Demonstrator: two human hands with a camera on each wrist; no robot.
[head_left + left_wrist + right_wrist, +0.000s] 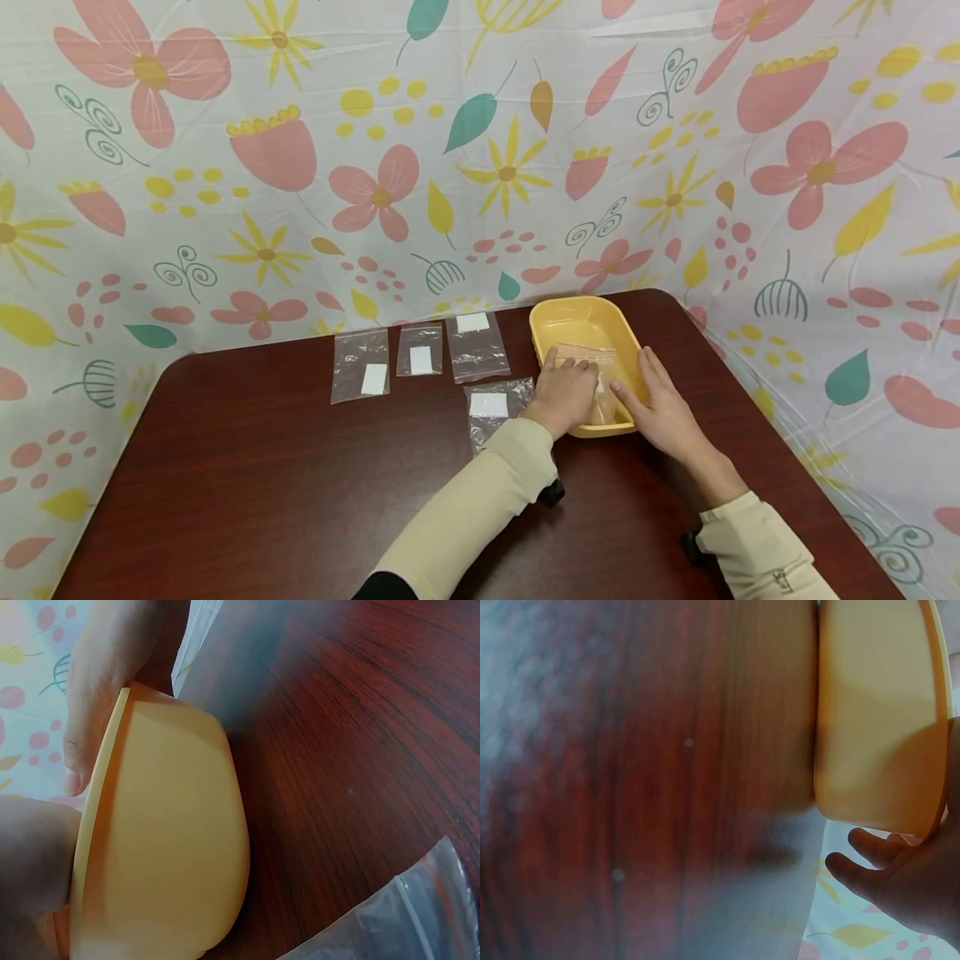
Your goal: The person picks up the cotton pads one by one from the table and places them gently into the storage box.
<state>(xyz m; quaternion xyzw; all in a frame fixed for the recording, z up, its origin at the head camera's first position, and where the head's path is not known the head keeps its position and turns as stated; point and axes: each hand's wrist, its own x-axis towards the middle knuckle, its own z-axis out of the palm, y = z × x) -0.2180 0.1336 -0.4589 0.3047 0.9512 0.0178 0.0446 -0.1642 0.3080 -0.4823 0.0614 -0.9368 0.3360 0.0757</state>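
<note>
A yellow plastic tray (581, 307) stands near the table's back right. Inside it lie clear zip bags (604, 408), partly covered by my left hand (564, 393). That hand reaches over the tray's left rim with its fingers spread on top of the bags; its palm side is hidden. My right hand (663, 407) is at the right rim, its fingers extended along the outside and its thumb over the inside. In the right wrist view, fingers of the right hand (907, 881) show beside the end of the tray (885, 712).
Left of the tray, a zip bag with a white label (489, 406) lies partly under the left forearm. Three more labelled bags lie in a row at the back: one on the left (351, 358), a small one (420, 360) and another (480, 350). A floral curtain (450, 208) hangs behind.
</note>
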